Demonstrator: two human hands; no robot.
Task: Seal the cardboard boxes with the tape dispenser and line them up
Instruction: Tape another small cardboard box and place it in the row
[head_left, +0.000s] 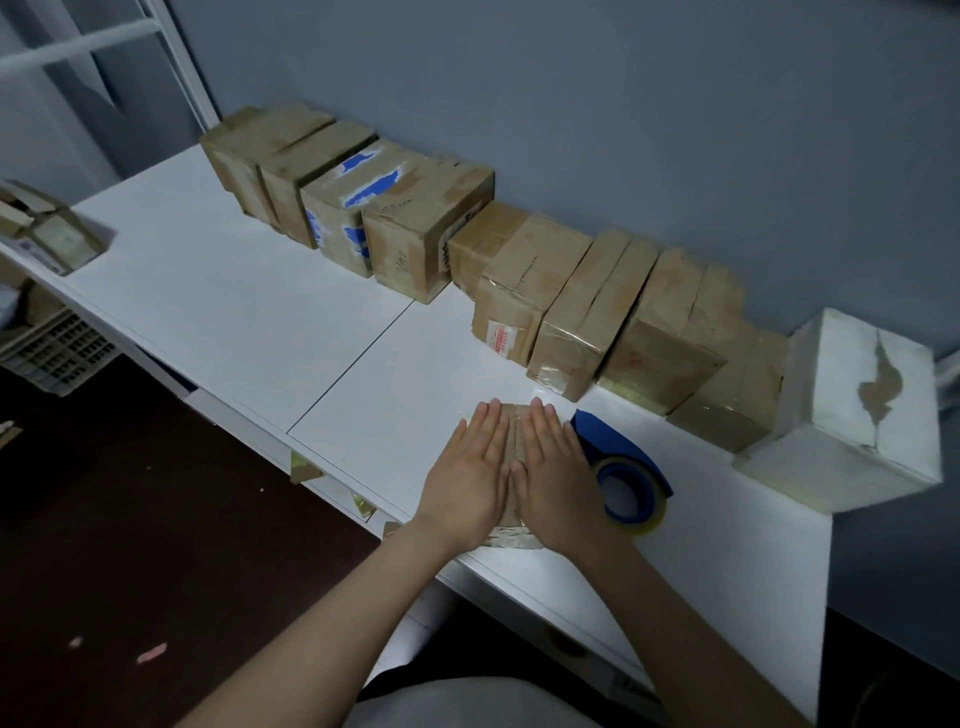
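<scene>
Head view: both hands lie flat, palms down, on top of a small cardboard box (516, 431) at the front edge of the white worktop (234, 312). Left hand (470, 478) is released, fingers straight and together, covering the box's left half. Right hand (558, 483) is likewise released, fingers straight, covering the right half. A strip of clear tape runs along the box top between the two hands. The blue tape dispenser (623, 467) lies on the worktop just beside the right hand, untouched (its roll faces the front edge). A row of taped cardboard boxes (426, 234) stands side by side along the grey wall at the back, well apart from the hands. A white box (852, 415) with torn facing closes the row's right end. Tape scraps (304, 467) cling to the worktop's front edge.
</scene>
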